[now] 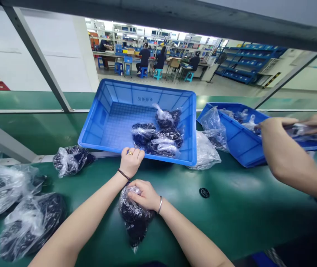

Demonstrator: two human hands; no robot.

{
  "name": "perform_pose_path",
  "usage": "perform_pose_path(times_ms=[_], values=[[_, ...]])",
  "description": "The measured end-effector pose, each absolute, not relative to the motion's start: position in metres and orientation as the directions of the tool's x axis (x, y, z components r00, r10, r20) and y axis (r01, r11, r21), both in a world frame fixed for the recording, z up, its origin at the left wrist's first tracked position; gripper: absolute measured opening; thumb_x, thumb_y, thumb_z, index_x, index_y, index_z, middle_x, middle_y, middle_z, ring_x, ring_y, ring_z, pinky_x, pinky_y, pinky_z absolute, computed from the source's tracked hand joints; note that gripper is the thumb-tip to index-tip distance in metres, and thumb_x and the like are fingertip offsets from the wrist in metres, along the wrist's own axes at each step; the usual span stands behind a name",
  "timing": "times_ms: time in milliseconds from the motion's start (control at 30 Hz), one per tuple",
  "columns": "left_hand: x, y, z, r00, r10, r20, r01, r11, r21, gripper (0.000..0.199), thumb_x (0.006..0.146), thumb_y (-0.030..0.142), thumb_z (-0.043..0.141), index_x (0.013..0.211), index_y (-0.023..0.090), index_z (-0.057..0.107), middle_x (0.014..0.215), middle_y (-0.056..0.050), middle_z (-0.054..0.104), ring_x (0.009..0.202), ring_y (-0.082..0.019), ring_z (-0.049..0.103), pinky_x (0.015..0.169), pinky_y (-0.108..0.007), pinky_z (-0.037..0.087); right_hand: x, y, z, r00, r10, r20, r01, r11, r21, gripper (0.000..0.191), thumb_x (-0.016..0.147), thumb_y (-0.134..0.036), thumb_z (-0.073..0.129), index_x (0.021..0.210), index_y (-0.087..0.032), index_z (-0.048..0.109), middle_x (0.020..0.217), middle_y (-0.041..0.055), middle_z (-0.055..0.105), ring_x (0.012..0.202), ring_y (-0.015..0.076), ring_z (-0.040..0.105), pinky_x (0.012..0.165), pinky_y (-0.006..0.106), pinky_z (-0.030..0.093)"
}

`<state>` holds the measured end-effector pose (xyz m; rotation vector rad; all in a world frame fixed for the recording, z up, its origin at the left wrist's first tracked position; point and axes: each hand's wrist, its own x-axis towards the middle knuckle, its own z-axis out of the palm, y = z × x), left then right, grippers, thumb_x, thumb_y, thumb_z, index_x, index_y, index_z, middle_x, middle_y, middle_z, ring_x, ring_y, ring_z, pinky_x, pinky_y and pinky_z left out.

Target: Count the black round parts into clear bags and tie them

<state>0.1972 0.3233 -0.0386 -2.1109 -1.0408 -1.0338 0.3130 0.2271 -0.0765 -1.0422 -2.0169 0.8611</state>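
My left hand [131, 160] grips the near rim of a blue plastic bin [111, 122] that is tilted up toward me on the green belt. Inside the bin lie several clear bags of black parts [158, 137], gathered at its right near corner. My right hand [145, 193] holds the top of another clear bag of black parts [134, 220], which hangs down over the belt just below my left hand.
More filled bags lie on the belt at the left [22, 215] and one by the bin [71, 160]. A second blue bin [236, 137] sits at the right, where a co-worker's hands [280, 141] handle a bag. A small black disc [204, 192] lies on the belt.
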Motion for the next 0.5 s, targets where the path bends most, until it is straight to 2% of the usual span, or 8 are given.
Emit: perform_pose_path(times_ms=[400,500], values=[[0.199,0.323,-0.04,0.392,0.403,0.827,0.837,-0.529,-0.14,0.024,0.094,0.007,0.04,0.08,0.019,0.057,0.067,-0.001,0.058,0.063,-0.017,0.047,0.081,-0.038,0.032,0.309,0.227,-0.074,-0.41,0.878,0.247,0.409,0.419,-0.81,0.026,0.089,-0.044,0.056,0.098,-0.021,0.064,0.091,0.0054,0.072,0.088,0.0184,0.067,0.083,0.031,0.052],[0.2,0.327,-0.037,0.396,0.434,0.809,0.842,-0.523,-0.132,0.026,0.095,0.008,0.039,0.083,0.019,0.058,0.068,-0.002,0.058,0.066,-0.017,0.049,0.081,-0.038,0.032,0.312,0.224,-0.058,-0.441,0.869,0.225,0.435,0.426,-0.793,0.025,0.09,-0.043,0.054,0.095,-0.02,0.063,0.088,0.0054,0.072,0.082,0.0181,0.067,0.078,0.03,0.052]])
